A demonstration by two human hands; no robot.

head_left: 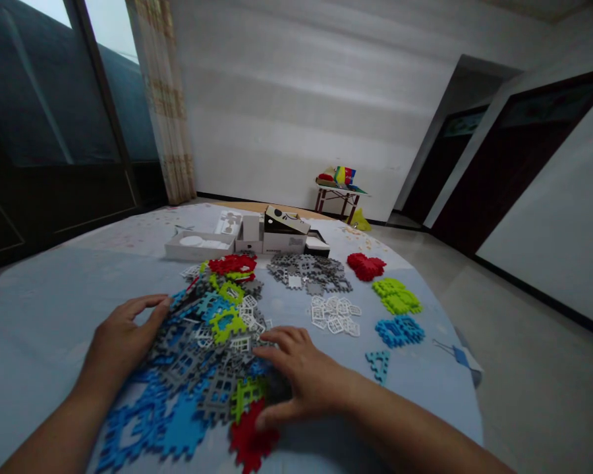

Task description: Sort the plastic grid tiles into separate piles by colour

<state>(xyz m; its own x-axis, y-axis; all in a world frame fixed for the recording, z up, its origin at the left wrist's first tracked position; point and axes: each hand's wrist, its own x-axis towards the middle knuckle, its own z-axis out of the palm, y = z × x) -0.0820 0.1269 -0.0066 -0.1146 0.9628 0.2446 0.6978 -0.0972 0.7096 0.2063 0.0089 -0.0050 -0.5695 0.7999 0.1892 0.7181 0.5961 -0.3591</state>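
A mixed heap of interlocking plastic building tiles, blue, grey, green, white and red, lies in front of me. My left hand rests at the heap's left edge, thumb and fingers apart, with nothing seen in it. On the right side, my right hand spreads over the heap, its thumb on or just above a red tile at the near edge. A green tile lies beside that red one. Whatever is under my right palm is hidden.
To the right lie piles of grey tiles, white frames, red tiles, green tiles and blue tiles. A teal triangle sits nearer. Behind stand an open white box and a black-and-white box.
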